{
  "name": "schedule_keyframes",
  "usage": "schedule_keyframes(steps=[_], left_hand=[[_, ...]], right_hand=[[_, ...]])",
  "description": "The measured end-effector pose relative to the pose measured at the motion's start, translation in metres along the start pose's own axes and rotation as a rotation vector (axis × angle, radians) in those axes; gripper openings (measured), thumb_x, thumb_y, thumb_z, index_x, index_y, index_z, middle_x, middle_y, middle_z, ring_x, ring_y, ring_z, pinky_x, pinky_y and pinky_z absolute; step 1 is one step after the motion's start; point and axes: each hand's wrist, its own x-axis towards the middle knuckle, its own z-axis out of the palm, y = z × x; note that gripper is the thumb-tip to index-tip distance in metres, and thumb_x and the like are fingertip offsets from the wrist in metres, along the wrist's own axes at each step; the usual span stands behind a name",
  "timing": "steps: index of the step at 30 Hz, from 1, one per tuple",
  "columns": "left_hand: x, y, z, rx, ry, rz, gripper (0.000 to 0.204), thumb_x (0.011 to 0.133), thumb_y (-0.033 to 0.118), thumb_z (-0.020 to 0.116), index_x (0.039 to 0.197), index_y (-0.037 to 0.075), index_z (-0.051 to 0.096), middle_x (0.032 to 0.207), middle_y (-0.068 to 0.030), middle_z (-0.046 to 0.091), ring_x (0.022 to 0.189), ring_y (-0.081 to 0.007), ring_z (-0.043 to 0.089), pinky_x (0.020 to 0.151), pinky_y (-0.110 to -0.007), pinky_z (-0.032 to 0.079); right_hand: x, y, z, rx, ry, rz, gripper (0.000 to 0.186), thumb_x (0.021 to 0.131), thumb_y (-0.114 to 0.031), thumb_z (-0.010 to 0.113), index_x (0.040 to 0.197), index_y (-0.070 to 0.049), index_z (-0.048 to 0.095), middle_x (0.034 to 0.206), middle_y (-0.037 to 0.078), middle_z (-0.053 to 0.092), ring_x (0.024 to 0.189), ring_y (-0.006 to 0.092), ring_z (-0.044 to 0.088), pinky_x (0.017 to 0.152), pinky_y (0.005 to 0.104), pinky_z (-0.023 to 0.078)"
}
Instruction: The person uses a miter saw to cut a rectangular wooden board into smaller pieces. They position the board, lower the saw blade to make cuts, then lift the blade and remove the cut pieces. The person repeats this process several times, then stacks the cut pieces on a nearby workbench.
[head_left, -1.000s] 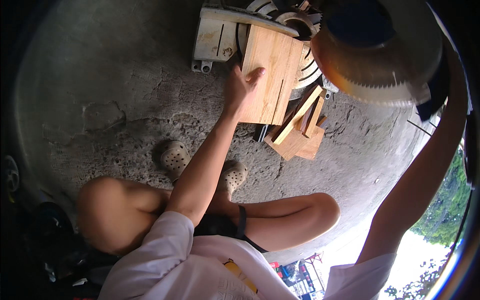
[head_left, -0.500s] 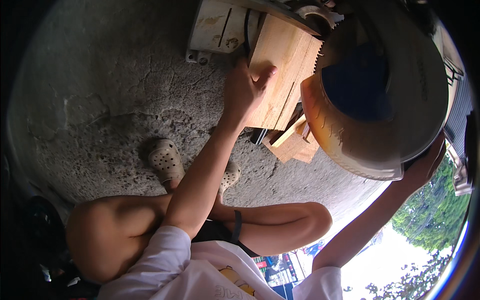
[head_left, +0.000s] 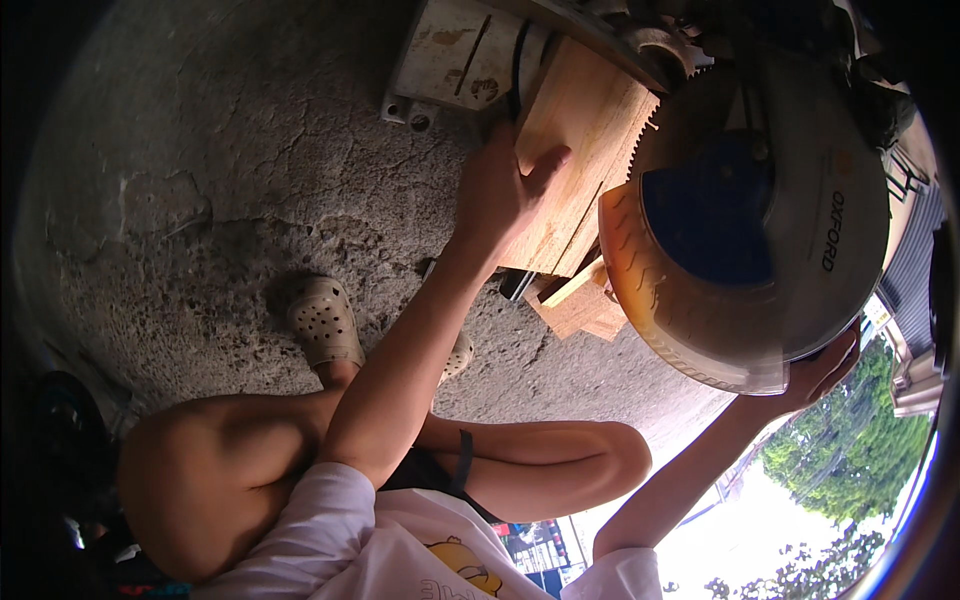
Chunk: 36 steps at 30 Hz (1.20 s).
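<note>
— So, where do we have our hands?

— Our left hand (head_left: 505, 195) lies flat on the board (head_left: 575, 160), palm down, fingers stretched along the wood and the thumb spread out to the right. It presses rather than grips; nothing is closed in it.

— And the right hand (head_left: 815, 375)?

— We have it up at the lower right edge of the saw (head_left: 745, 215), fingers curled against the underside of the blade guard (head_left: 655, 300). Most of that hand is hidden behind the guard, so we cannot tell whether it is closed around a handle or only resting there.

— Where does the board sit?

— We see it on the saw's base (head_left: 455, 55), a pale metal plate at the top of the view. The board runs from there down toward us, and its right edge lies just beside the toothed blade (head_left: 645, 130), whose teeth show along the upper left of the round housing. Whether the teeth touch the wood, we cannot tell.

— What else is around us?

— Wood offcuts (head_left: 580, 300) lie just below the board, partly under the orange guard. Beneath everything we have rough, cracked concrete (head_left: 220, 200). We are crouched: our bare knees sit at the bottom of the view, and a pale perforated clog (head_left: 325, 320) stands on the concrete left of our left forearm. A white shirt (head_left: 390, 545) covers our shoulders. Trees (head_left: 835, 445) show bright green at the lower right.
</note>
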Motion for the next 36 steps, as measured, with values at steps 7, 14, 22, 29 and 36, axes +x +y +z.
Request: schedule_keyframes(steps=[7,14,22,29,36], left_hand=[[-0.001,0.001,-0.002,-0.058,-0.029,-0.065,0.054,0.088,0.050,0.064,0.100,-0.002,0.058,0.082,-0.0196,0.068,0.070,-0.0305,0.069,0.061,-0.041,0.056],[-0.009,-0.003,-0.033,-0.053,-0.087,-0.207,0.064,0.087,0.064,0.057,0.094,0.001,0.066,0.081,-0.0150,0.069,0.075,-0.0248,0.069,0.065,-0.035,0.053],[-0.048,0.015,-0.081,-0.925,-0.143,-0.515,0.069,0.091,0.069,0.044,0.102,0.003,0.062,0.074,-0.0051,0.063,0.076,-0.0135,0.064,0.062,-0.027,0.052],[-0.057,0.072,-0.110,-1.732,-1.129,-0.187,0.060,0.088,0.067,0.050,0.079,0.008,0.042,0.061,0.0004,0.047,0.049,-0.0085,0.045,0.050,-0.019,0.039],[-0.077,0.114,-0.117,-1.796,-1.248,-0.337,0.055,0.089,0.062,0.052,0.080,0.009,0.042,0.060,0.0002,0.046,0.048,-0.0094,0.046,0.051,-0.019,0.040]], right_hand=[[0.039,0.036,-0.017,-0.226,-0.072,-0.623,0.055,0.091,-0.043,0.054,0.134,-0.009,0.053,0.129,0.016,0.057,0.119,0.0343,0.055,0.095,0.0449,0.050],[0.113,0.004,-0.024,0.274,-0.280,-0.130,0.041,0.097,-0.030,0.049,0.129,-0.007,0.059,0.127,0.013,0.059,0.118,0.0254,0.056,0.097,0.0362,0.047],[0.208,0.014,0.008,0.440,-0.376,0.121,0.042,0.092,-0.037,0.059,0.123,-0.010,0.065,0.114,0.010,0.067,0.095,0.0177,0.067,0.077,0.0275,0.054],[0.295,0.012,0.049,0.311,-0.544,0.098,0.049,0.091,-0.045,0.061,0.125,-0.009,0.062,0.096,0.012,0.070,0.063,0.0141,0.067,0.054,0.0286,0.053],[0.301,0.025,0.068,0.289,-0.363,0.083,0.057,0.084,-0.055,0.065,0.119,-0.010,0.066,0.094,0.017,0.070,0.078,0.0222,0.070,0.068,0.0343,0.055]])
